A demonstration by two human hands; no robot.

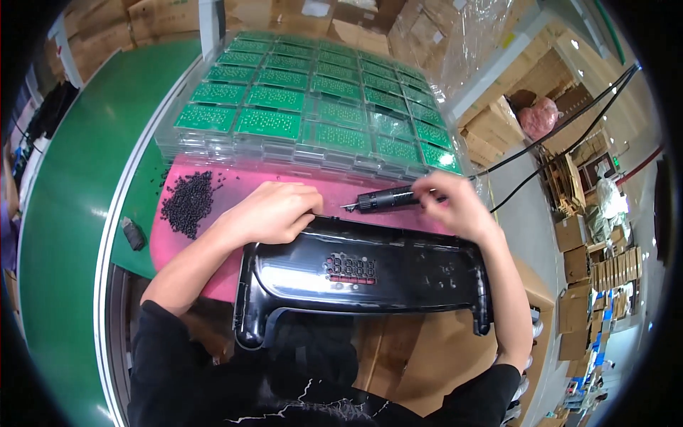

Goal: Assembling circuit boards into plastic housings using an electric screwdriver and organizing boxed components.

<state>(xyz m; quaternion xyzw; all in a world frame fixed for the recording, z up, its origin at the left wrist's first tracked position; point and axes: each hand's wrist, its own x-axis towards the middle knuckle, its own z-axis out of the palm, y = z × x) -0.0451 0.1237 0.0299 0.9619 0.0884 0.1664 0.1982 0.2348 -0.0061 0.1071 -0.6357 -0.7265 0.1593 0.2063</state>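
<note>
Just below the centre, toward six o'clock, a glossy black housing [299, 274] spans the view, its two ends bending down at about seven and between four and five o'clock. A grid of small rectangular openings [350, 269] sits near its middle. The left hand [277, 211], at nine o'clock from the centre, has its fingers curled and closed on the housing's upper edge, the thumb against the rim. The right hand [457, 206], at three o'clock, is blurred; its fingers bend at the rear end of a black power screwdriver [384, 199], and whether they grip it or only touch it I cannot tell. The screwdriver lies nearly level just above the housing, its thin bit pointing toward nine o'clock, near the left hand.

Under both is a pink mat [245, 183] on the green desk [131, 203]. A heap of small black parts [188, 205] is spread on the mat at nine o'clock, with a dark lump [133, 235] farther out on the desk. At twelve o'clock stand stacked clear plastic trays [213, 144] filled with green circuit boards [270, 98]. A cardboard box [434, 352] shows below the housing at five o'clock, and a pink bag [538, 119] lies among cartons at two.
</note>
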